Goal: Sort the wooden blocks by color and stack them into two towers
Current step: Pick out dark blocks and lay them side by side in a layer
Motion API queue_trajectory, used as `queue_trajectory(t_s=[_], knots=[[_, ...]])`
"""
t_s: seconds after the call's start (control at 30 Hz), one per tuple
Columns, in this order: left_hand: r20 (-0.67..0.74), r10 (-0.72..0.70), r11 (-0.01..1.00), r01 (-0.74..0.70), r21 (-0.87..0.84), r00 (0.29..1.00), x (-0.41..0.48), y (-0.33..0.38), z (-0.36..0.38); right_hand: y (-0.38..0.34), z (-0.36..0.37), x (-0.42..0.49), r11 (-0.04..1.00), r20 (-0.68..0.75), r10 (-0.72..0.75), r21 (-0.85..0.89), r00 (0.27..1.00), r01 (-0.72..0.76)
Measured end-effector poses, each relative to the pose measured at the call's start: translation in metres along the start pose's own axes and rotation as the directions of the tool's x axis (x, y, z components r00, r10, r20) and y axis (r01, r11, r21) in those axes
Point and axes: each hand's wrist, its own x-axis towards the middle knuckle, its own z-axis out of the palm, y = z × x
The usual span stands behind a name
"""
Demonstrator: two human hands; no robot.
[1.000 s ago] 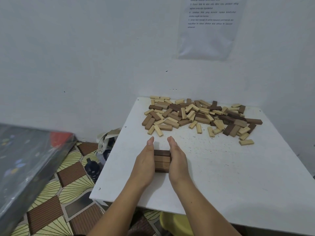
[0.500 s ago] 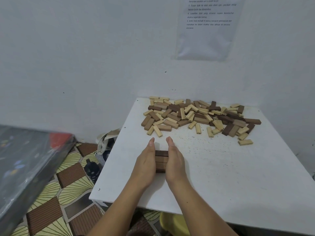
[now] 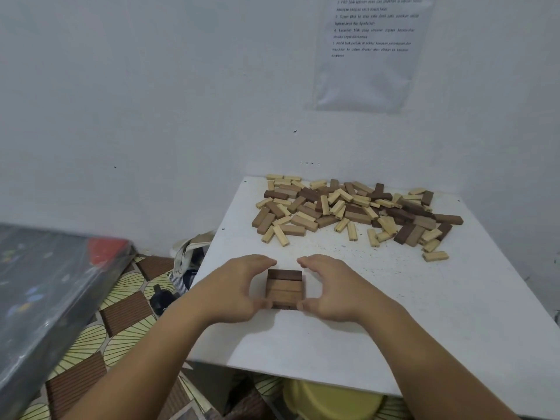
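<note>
A low stack of brown blocks (image 3: 285, 287) stands near the front of the white table (image 3: 439, 328), its top layer three blocks lying side by side. My left hand (image 3: 236, 287) and my right hand (image 3: 336, 289) cup it from either side. Both thumbs touch its near corners. The curved fingers arch over toward its far edge, and I cannot tell whether they touch it. A loose pile of light, tan and dark brown blocks (image 3: 348, 207) is spread across the back of the table, apart from the hands.
The table stands against a white wall with a printed sheet (image 3: 372, 50). A dark, plastic-wrapped slab (image 3: 45, 283) lies at the left. A cloth bag (image 3: 191, 253) sits on the patterned floor by the table's left edge. A yellow stool (image 3: 333, 401) is under the front edge.
Both hands were pressed flat against the stack's left and right sides. They have drawn apart and turned, so the thumbs are at the near side and the fingers curve over the far side.
</note>
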Motion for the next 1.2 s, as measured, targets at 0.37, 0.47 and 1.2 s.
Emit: queue_trajectory(t_s=[0.37,0.47,1.2], knots=[[0.124,-0.027,0.981,0.002,0.196,0.992,0.025,0.019,-0.004,-0.010,0.011,0.012,0.987,-0.007,-0.060,-0.149,0.998,0.058],[0.138,-0.020,0.981,-0.007,0.194,0.990,0.027,0.016,-0.003,-0.011,0.012,0.012,0.988,-0.017,-0.067,-0.137,0.998,0.064],[-0.118,-0.285,0.754,0.146,-0.640,0.951,0.001,0.014,0.016,-0.009,0.039,0.003,0.765,-0.297,0.197,0.643,0.934,0.043]])
